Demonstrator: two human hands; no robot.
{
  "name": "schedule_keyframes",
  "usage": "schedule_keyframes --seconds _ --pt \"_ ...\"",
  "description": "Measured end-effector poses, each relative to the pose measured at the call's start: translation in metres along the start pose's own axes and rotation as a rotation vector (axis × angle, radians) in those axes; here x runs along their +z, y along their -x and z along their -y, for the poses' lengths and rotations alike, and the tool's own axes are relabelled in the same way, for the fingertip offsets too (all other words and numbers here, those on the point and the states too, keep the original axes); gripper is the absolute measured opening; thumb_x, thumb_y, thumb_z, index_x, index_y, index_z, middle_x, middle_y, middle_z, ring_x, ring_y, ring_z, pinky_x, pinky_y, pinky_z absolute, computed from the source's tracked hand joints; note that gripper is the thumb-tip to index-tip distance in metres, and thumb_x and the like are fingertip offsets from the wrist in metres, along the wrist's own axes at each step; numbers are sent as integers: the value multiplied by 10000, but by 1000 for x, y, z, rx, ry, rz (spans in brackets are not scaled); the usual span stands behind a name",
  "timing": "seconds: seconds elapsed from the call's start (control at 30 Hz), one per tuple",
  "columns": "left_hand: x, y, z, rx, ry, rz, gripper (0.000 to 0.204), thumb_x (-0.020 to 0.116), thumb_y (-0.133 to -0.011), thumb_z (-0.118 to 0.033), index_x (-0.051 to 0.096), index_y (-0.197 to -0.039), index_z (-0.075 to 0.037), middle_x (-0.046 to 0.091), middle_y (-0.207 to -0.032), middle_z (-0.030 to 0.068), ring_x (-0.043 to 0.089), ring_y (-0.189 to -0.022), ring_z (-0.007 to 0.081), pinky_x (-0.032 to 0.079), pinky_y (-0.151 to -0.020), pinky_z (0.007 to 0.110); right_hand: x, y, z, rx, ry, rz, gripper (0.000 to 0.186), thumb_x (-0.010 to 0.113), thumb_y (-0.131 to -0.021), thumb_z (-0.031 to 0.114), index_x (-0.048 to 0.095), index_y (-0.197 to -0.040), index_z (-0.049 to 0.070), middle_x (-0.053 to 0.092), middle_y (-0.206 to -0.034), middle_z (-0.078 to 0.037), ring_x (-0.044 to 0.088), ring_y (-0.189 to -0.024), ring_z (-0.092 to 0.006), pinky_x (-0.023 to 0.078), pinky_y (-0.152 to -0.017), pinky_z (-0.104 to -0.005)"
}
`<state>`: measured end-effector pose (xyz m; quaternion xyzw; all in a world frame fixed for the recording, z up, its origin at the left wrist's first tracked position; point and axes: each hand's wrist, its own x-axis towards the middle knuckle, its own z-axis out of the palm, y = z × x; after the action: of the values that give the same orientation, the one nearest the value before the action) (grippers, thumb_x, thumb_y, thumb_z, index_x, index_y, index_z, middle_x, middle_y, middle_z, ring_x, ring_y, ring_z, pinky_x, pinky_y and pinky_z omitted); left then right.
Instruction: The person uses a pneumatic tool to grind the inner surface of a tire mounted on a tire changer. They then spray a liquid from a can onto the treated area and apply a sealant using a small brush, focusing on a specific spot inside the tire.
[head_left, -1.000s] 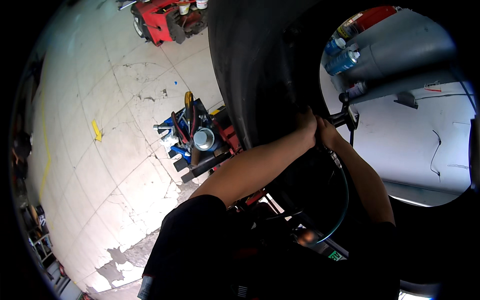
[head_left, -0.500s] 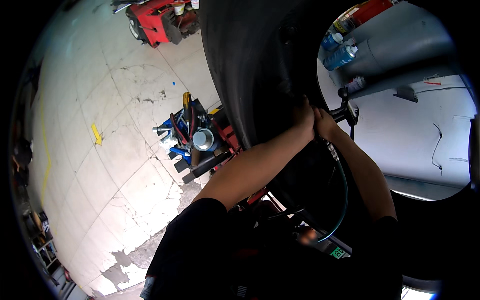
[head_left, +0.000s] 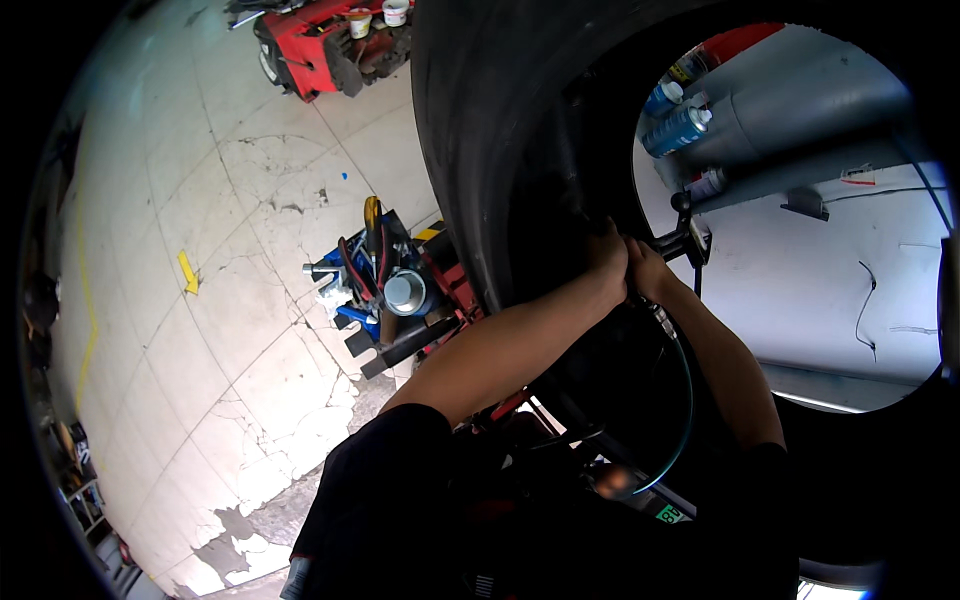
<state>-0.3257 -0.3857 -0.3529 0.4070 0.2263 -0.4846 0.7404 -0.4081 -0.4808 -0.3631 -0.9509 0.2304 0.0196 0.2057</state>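
Observation:
A large black tire (head_left: 455, 130) stands upright before me, its round opening to the right. Both my arms reach into its dark inside. My right hand (head_left: 649, 272) is closed around an air tool, whose body is mostly lost in shadow. Below that hand a metal fitting (head_left: 662, 320) joins the tool to a teal air hose (head_left: 690, 400), which curves down toward my lap. Pressed against it, my left hand (head_left: 607, 264) is closed on the same tool, its fingertips hidden in the dark.
Left of the tire, a tool holder (head_left: 395, 345) carries pliers, a yellow-handled tool and a grey-lidded can (head_left: 404, 293). A red machine (head_left: 310, 55) stands farther off on the tiled floor. Blue spray cans (head_left: 678, 132) show through the opening, beside a black bracket with a knob (head_left: 683, 235).
The view has shifted slightly, so the tire and tool holder sit a little lower. Both hands keep their hold, slightly lower in the picture.

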Motion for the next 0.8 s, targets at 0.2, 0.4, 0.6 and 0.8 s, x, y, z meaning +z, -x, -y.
schedule_keyframes --seconds 0.2,0.4,0.6,0.8 --pt "7 23 -24 -122 89 25 491 455 -973 -341 340 -1372 -81 411 -1356 127 427 -1228 277 381 -997 452 -17 -6 16 288 -246 212 548 273 -977 441 546 -1094 -20 630 -804 -203 640 -684 -290 498 -684 -384" --pt "4 3 -14 -13 5 25 485 445 -977 -342 347 -1363 -65 434 -1340 128 444 -1218 274 384 -997 460 -24 -12 30 109 -112 150 535 263 -978 434 555 -1103 3 632 -847 -217 638 -758 -305 483 -716 -389" --pt "9 -10 8 83 -130 -89 474 455 -973 -348 388 -1328 -41 465 -1304 126 470 -1183 263 415 -961 442 -27 -2 23 130 -42 156 502 264 -982 410 553 -1124 25 622 -872 -233 620 -843 -337 472 -770 -417" --pt "11 12 -32 -29 -13 -13 472 469 -966 -352 398 -1322 -51 493 -1268 117 494 -1152 239 418 -959 394 -40 -16 52 273 -91 212 448 299 -972 375 548 -1108 27 624 -821 -220 622 -799 -355 479 -765 -419"
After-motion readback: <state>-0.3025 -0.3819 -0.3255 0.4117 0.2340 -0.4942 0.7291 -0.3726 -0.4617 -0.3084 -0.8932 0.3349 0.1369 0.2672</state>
